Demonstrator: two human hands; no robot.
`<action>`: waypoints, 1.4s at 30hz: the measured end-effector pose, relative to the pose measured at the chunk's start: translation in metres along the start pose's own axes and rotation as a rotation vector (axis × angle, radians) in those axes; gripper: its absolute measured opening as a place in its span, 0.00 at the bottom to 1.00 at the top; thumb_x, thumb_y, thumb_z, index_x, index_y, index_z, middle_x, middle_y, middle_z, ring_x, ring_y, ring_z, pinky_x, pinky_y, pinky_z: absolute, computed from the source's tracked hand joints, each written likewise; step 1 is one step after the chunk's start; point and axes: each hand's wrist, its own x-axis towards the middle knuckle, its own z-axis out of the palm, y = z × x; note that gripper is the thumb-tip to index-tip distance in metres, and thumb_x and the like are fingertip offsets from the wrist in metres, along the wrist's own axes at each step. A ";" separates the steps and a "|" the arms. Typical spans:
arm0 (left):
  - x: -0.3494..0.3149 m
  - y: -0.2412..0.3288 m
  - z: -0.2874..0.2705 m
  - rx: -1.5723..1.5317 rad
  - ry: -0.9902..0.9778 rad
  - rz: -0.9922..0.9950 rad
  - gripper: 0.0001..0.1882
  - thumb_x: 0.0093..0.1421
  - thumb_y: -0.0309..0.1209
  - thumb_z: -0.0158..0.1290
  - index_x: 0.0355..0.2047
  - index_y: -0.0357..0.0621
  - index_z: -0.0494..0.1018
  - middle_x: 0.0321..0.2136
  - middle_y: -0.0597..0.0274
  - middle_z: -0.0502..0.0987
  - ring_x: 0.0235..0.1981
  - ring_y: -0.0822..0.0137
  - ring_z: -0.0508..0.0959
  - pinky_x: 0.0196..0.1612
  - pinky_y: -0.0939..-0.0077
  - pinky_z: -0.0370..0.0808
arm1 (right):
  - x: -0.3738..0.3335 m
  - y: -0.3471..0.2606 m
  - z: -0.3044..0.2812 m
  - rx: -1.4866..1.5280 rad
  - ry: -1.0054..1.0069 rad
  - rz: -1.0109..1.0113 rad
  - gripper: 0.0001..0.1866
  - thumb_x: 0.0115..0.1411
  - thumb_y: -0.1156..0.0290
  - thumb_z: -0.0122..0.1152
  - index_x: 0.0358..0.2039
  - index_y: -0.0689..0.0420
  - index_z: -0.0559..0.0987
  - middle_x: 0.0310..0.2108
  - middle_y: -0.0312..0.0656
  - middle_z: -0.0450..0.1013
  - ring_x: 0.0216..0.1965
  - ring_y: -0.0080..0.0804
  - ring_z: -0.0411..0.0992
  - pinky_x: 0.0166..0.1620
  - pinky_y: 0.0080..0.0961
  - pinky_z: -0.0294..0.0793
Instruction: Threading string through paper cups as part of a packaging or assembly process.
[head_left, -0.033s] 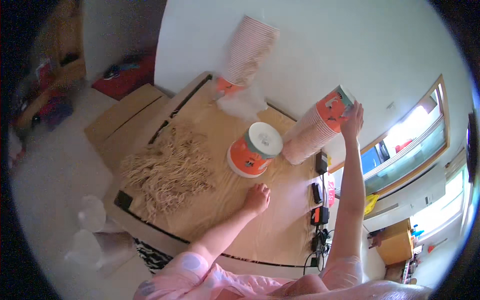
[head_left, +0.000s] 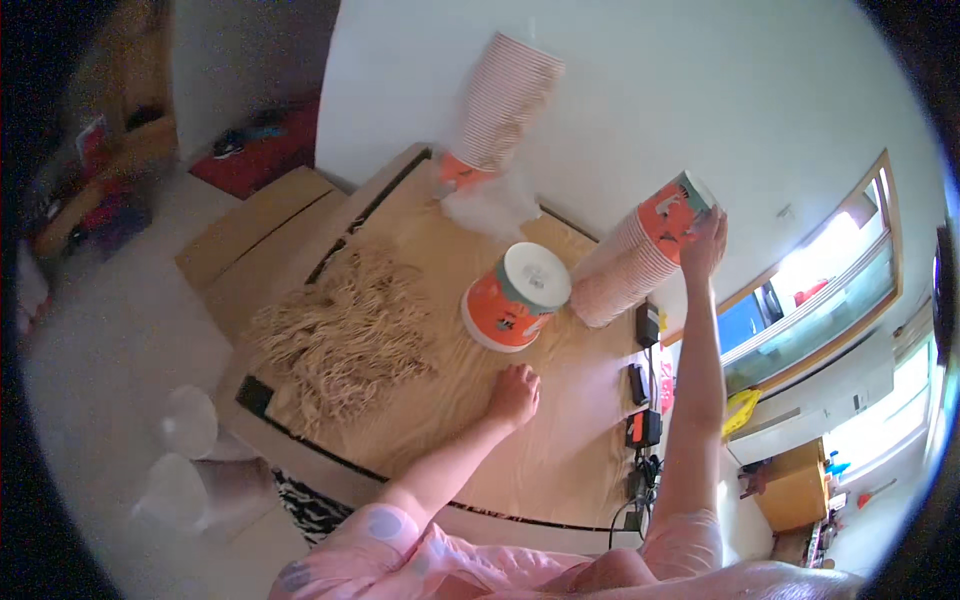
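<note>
A tall stack of nested orange and green paper buckets (head_left: pixel 630 250) stands upside down at the table's back right. My right hand (head_left: pixel 704 245) reaches up to its top, fingers curled against the side of the uppermost bucket near its base. Left of the stack, a shorter upside-down orange bucket (head_left: pixel 503 312) rests on the wooden table with its white base up. Just in front of it, my left hand (head_left: pixel 515 397) lies on the tabletop with its fingers curled in; nothing shows in them.
A heap of beige strings (head_left: pixel 350 340) covers the table's left part. Another bucket stack (head_left: pixel 505 105) stands at the back by the wall, crumpled clear plastic (head_left: pixel 490 208) at its foot. Black adapters and cables (head_left: pixel 645 430) line the right edge. A cardboard box (head_left: pixel 255 235) sits beyond the left edge.
The view has shifted very slightly, so the table and buckets appear a little to the right. Both hands keep their places and grip.
</note>
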 end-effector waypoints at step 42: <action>-0.013 -0.028 -0.052 0.551 -0.013 0.001 0.27 0.53 0.42 0.47 0.52 0.46 0.64 0.56 0.57 0.60 0.53 0.52 0.61 0.52 0.51 0.60 | -0.333 -0.171 0.016 2.236 -0.821 1.768 0.10 0.59 0.69 0.47 0.35 0.59 0.75 0.28 0.38 0.75 0.28 0.29 0.74 0.34 0.22 0.76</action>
